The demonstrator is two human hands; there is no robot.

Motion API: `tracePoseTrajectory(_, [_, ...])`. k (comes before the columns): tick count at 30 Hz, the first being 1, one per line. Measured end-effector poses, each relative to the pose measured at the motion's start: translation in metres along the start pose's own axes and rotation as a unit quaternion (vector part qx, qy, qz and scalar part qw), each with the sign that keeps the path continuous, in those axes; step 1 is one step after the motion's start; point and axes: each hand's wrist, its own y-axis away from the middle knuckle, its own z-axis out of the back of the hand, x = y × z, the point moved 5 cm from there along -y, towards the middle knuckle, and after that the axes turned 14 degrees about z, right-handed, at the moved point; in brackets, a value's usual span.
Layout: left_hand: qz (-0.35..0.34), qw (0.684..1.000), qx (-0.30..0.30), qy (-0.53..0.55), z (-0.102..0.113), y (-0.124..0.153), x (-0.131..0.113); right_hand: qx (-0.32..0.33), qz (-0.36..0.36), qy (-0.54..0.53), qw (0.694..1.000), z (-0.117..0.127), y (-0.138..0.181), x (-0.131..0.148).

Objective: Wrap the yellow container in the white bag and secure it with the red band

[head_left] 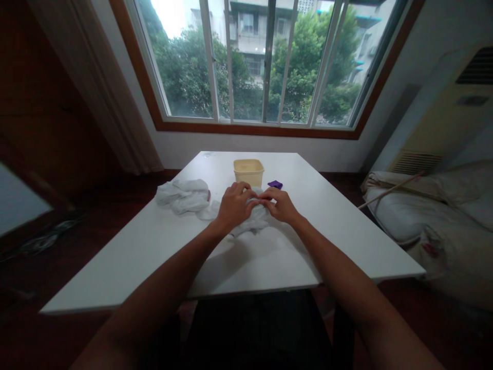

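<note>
A crumpled white cloth (252, 222) lies at the middle of the white table (269, 252). My left hand (233, 204) is closed on the cloth's top, fingers curled into the fabric. My right hand (283, 204) pinches the same cloth from the right, fingertips meeting those of the left hand. A second heap of white cloth (184, 195) rests on the table to the left, joined to or touching the held piece. Behind the hands stands a pale yellow plastic tub (248, 171), with a small purple object (275, 184) lying just to its right.
A wide window (265, 61) with trees outside runs behind the table. A bed with pale bedding (435, 216) and a thin stick stands at the right. Dark wooden wall and floor lie at the left, with a cable on the floor.
</note>
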Motion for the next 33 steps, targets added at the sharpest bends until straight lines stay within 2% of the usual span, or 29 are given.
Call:
tracePoseTrajectory(4, [-0.013, 0.999, 0.016, -0.026, -0.002, -0.001, -0.001, 0.021, -0.002, -0.007, 1.0, -0.002, 0.002, -0.003])
tracePoseTrajectory(9, [-0.01, 0.999, 0.006, -0.032, 0.0, -0.001, -0.002, 0.05, 0.008, 0.0, 0.999, -0.004, 0.007, -0.01])
tracePoseTrajectory(16, [0.021, 0.998, -0.016, -0.052, 0.011, -0.007, 0.004, -0.003, -0.014, 0.076, 0.997, 0.009, 0.003, -0.016])
tracePoseTrajectory(25, [0.066, 0.997, 0.011, -0.048, 0.011, -0.015, 0.019, -0.048, -0.057, 0.146, 0.986, 0.019, 0.007, -0.027])
tracePoseTrajectory(28, [0.065, 0.997, 0.035, -0.031, 0.009, -0.014, 0.023, -0.058, -0.053, 0.128, 0.989, 0.019, 0.007, -0.023])
tracePoseTrajectory(33, [0.046, 0.997, 0.055, 0.002, 0.007, -0.01, 0.016, -0.078, -0.033, 0.029, 0.996, 0.009, 0.004, -0.01])
